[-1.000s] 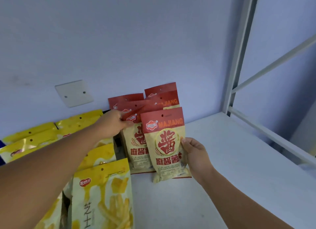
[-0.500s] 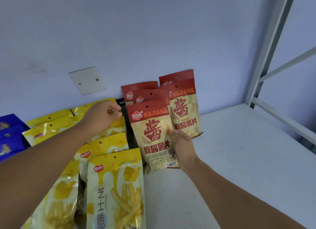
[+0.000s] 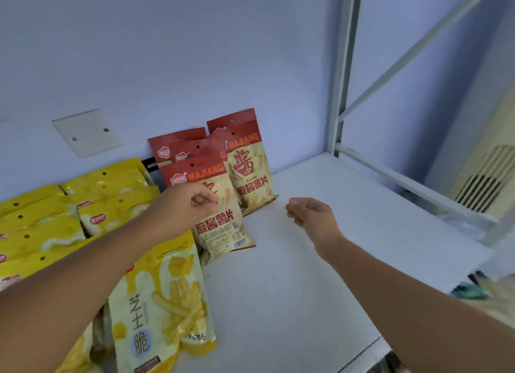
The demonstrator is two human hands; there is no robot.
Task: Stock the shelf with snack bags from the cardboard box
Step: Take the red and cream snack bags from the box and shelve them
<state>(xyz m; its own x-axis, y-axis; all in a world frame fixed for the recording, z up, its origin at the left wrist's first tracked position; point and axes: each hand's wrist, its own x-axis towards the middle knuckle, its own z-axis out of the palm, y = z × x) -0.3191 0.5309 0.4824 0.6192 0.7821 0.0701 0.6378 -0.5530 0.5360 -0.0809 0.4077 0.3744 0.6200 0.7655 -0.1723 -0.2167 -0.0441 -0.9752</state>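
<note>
The right hand (image 3: 309,214) has let go of the front red bag (image 3: 220,233) and now hovers, loosely curled and empty, over the bare shelf (image 3: 306,275) at centre right. The bag stands at mid-frame, leaning on the other red bags (image 3: 245,161), beside the yellow bags (image 3: 161,303). The left hand (image 3: 192,202) is curled before it; I cannot tell whether it pinches the bag. This bag looks placed; the next one likely comes from the box, which is out of view.
</note>
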